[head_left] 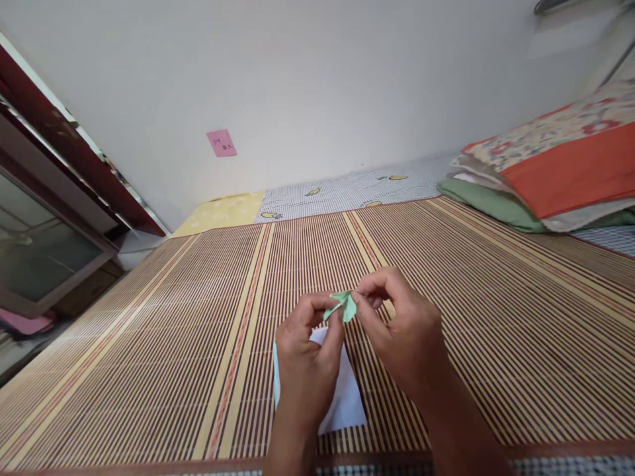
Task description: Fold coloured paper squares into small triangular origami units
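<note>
A small piece of folded green paper [348,308] is held up between my two hands, its flaps standing out at angles. My left hand [310,350] pinches it from the left between thumb and fingers. From the right, the thumb and forefinger of my right hand [404,324] grip its edge. Below my left hand lies white paper [350,403] on the striped mat, with a light blue edge showing at its left side. My left hand and wrist hide part of that paper.
The striped bamboo mat [163,357] spreads over the bed. Folded bedding with an orange and floral cover [570,165] is piled at the right. A pink note [221,143] is on the wall behind. A glass-panelled frame [44,244] stands at the left.
</note>
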The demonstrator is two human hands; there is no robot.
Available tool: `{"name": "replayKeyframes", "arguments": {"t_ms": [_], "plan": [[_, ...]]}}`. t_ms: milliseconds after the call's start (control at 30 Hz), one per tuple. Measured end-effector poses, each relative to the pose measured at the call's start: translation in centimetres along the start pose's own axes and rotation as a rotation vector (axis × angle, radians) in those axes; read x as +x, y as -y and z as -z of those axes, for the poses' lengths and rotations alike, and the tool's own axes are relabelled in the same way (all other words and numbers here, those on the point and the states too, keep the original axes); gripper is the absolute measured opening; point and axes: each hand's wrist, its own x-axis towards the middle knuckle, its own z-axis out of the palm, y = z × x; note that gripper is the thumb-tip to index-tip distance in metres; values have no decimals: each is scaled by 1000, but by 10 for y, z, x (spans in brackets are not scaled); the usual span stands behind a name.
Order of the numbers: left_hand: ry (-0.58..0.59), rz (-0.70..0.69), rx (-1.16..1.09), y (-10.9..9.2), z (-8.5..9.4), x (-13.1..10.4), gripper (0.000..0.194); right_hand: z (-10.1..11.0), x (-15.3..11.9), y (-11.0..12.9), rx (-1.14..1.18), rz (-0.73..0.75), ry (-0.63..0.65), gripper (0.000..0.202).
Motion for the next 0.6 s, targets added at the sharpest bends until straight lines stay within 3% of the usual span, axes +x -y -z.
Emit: {"name": "replayKeyframes", "arguments": {"t_ms": [133,267,467,600], "plan": [[-24,59,-46,1,-1,-2,12,1,0,2,3,117,67,21],[-37,53,-69,0,-3,-2,13,-1,-1,5,-77,87,79,16],[-14,-73,16,-4,-7,-1,21,-6,-5,7,-121,69,48,22],[-3,-92,35,-4,-9,-2,24,-4,-7,7,-221,42,100,20]]}}
